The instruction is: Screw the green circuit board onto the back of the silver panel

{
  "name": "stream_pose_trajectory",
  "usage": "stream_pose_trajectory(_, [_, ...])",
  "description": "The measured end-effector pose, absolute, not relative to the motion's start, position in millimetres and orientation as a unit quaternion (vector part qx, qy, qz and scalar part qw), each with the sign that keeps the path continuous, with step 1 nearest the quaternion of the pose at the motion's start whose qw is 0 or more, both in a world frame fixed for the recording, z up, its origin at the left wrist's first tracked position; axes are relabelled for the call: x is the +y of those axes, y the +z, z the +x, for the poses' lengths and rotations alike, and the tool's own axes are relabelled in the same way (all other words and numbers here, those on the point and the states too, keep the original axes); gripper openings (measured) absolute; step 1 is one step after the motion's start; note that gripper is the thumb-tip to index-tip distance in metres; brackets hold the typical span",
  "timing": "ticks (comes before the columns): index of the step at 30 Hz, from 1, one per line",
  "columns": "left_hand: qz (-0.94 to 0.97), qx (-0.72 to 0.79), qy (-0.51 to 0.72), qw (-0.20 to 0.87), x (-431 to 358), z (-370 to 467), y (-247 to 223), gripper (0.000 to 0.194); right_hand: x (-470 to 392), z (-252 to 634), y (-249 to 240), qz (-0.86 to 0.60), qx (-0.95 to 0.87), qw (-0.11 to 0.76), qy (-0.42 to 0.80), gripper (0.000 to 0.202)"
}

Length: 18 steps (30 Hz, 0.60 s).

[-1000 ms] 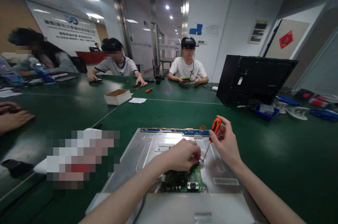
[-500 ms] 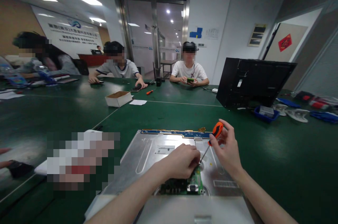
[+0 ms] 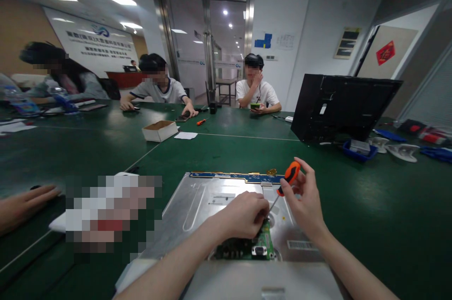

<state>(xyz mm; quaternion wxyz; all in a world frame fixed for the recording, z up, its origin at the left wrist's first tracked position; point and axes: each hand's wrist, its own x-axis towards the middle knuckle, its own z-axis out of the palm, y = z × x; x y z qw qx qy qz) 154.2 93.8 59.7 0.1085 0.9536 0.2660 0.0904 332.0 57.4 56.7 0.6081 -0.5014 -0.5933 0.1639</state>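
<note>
In front of me lies a metal-backed display panel [image 3: 205, 215], with a blue circuit strip [image 3: 233, 178] along its far edge. A green circuit board [image 3: 266, 241] with a connector sits on its near part. My right hand [image 3: 303, 196] grips an orange and black screwdriver [image 3: 291, 173], tilted so that its shaft runs down to the board's far edge. Fingers curled together, my left hand [image 3: 247, 215] is at the shaft's lower end, over the board. What those fingers pinch, if anything, is hidden, and so is the screwdriver's tip.
A black monitor [image 3: 346, 107] stands at the right, behind a blue tray [image 3: 359, 150]. An open box [image 3: 160, 130] and a second screwdriver [image 3: 201, 122] lie farther back. Another person's hand [image 3: 28, 203] rests at the left. Several people sit across the green table [image 3: 219, 154].
My hands and the screwdriver are almost unmoved. A person's hand has come farther into view at the left. The person opposite has raised one hand to the head.
</note>
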Motion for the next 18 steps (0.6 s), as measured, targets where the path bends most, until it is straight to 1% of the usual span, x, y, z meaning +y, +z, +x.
stream_pose_trajectory(3, [0.954,0.264,0.091,0.111,95.0,154.0,58.4,0.009,60.1,335.8,55.6,-0.513,-0.574,0.607,0.197,0.054])
stream_pose_trajectory(5, [0.954,0.261,0.093,0.115,95.6,153.8,57.7,0.01,61.1,337.6,54.5,-0.515,-0.573,0.607,0.194,0.054])
stream_pose_trajectory(12, [0.952,0.261,0.098,0.124,96.2,153.4,58.6,0.011,59.9,334.0,51.9,-0.507,-0.616,0.594,0.102,0.052])
stream_pose_trajectory(18, [0.95,0.259,0.105,0.136,96.9,152.9,59.5,0.011,57.2,332.0,50.6,-0.478,-0.639,0.598,0.066,0.05])
